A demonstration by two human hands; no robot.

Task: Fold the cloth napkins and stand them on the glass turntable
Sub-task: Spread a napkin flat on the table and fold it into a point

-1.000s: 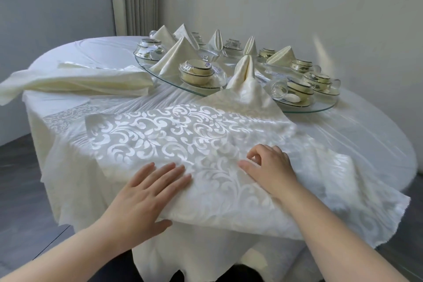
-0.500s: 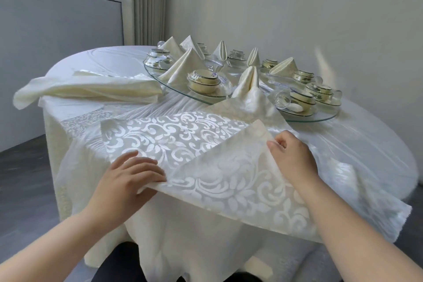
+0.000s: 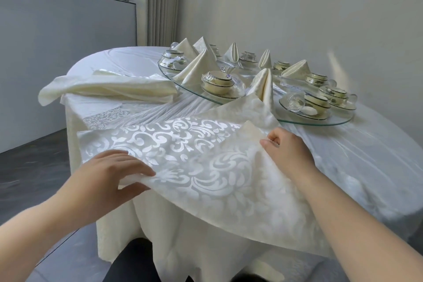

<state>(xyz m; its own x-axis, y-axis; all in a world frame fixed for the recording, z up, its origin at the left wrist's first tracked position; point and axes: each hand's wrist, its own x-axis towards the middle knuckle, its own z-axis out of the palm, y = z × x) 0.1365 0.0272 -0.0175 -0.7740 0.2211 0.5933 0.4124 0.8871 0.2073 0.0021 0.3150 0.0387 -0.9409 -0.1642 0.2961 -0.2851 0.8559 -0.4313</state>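
**Near edge of the napkin lifted and turned over**

Since a second ago both hands have left off lying flat on the cloth. The near edge of the napkin (image 3: 206, 158) has come up off the table (image 3: 366, 144) and folded away from the person, so its paler underside shows in front of the right hand.

Head view: the left hand (image 3: 109, 176) grips the napkin's near-left edge, with the fingers laid over the top and the thumb beneath. The right hand (image 3: 288, 151) has its fingers curled and pinches the turned-over edge near its corner. The napkin stretches between the two hands and spreads beyond them. Its far corner reaches the rim of the glass turntable (image 3: 329, 121), and its right side hangs off the table below the right forearm.

Counted: two hands, one napkin in work and one turntable, which lies beyond the right hand. Seven folded napkins (image 3: 196, 66) stand on it, the nearest straight beyond the right hand's knuckles. Cups (image 3: 216, 82) on saucers stand among them, too crowded to count surely. Beyond the left hand lies one heap of cloth (image 3: 109, 89); how many pieces it holds cannot be told.
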